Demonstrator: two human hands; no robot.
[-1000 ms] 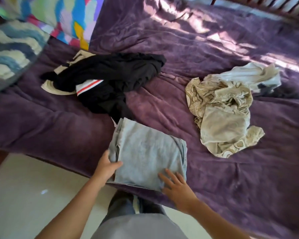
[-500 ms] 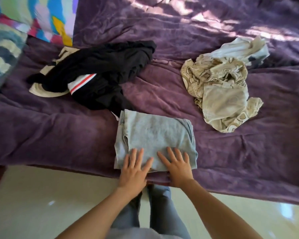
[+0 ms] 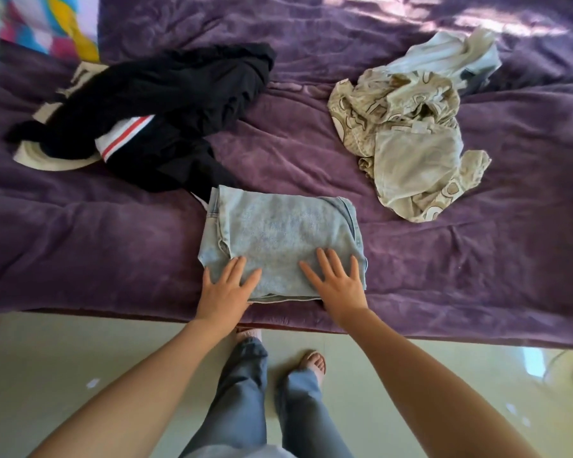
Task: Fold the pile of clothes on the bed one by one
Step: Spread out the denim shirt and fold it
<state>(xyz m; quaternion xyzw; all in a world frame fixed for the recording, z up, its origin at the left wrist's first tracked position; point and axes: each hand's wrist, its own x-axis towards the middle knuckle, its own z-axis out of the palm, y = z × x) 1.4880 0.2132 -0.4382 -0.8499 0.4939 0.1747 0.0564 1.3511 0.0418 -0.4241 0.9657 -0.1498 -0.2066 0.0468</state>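
Denim piece [image 3: 280, 238], light blue and folded into a rectangle, lies at the near edge of the purple bed cover [image 3: 80, 246]. Left hand [image 3: 227, 289] and right hand [image 3: 339, 285] lie flat on its near half, fingers straight and spread, grasping nothing; probably pressing the fold flat so it holds. Black garment heap [image 3: 166, 104] reaches its far-left corner. Beige patterned garment [image 3: 407, 140] sits apart, far right. Bare cover shows right of the denim and between the heaps. The near hem is close to the bed edge, so the denim could slip off.
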